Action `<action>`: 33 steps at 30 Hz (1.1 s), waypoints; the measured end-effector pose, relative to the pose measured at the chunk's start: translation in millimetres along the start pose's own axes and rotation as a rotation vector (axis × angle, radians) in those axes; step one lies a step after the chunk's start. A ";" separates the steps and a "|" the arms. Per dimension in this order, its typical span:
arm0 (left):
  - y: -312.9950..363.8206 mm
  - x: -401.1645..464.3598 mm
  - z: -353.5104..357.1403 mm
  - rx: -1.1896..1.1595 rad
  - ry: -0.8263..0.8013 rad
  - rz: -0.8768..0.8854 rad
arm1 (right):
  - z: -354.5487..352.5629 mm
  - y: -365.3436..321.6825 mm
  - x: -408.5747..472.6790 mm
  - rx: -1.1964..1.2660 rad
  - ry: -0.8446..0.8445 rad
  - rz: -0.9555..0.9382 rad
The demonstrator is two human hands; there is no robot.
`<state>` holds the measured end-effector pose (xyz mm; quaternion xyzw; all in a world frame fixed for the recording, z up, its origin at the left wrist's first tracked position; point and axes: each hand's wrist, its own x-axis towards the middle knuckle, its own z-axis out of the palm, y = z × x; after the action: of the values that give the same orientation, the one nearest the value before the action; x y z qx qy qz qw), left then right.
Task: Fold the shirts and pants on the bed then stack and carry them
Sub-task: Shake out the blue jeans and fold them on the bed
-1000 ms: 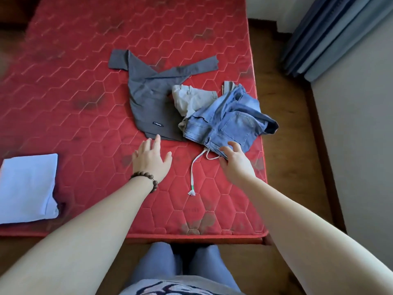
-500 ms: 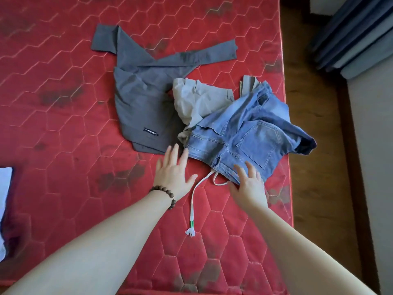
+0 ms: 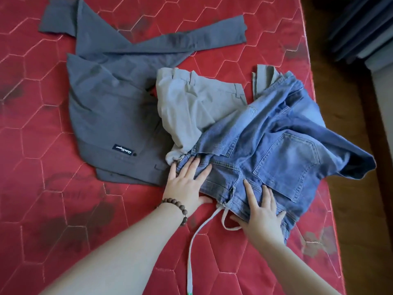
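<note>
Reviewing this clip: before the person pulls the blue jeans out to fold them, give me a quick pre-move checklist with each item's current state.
1. Left hand on the crumpled blue denim jeans: ok, straight fingers rest on the waistband.
2. Right hand on jeans: ok, fingers spread flat on the denim.
3. Jeans free of other clothes: not ok, they overlap the light grey trousers.
4. White drawstring cord clear: not ok, it trails beside the right hand.
5. Dark grey long-sleeved garment out of the way: cannot tell, it borders the pile.
6. Red quilted mattress space for folding: ok, bare at left.
</note>
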<state>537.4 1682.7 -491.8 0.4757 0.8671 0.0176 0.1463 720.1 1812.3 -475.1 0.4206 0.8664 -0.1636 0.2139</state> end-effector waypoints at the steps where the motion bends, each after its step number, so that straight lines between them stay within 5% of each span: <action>1: 1.7 1.5 -3.6 -0.002 0.017 -0.019 | -2.8 0.2 -0.6 0.007 0.003 0.003; 13: 12.4 -56.6 -150.7 -0.223 0.032 -0.032 | -112.0 17.4 -93.8 0.115 0.180 0.035; 23: 71.1 -124.1 -413.4 -0.344 0.206 -0.089 | -361.5 15.6 -211.0 0.116 0.479 -0.083; 33: 100.0 -171.8 -654.3 -0.271 0.546 0.161 | -561.1 29.3 -338.7 0.084 0.838 -0.261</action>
<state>529.0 1665.9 191.8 0.4967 0.8237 0.2716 -0.0317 800.6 1866.5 173.8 0.3461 0.9168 -0.0396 -0.1955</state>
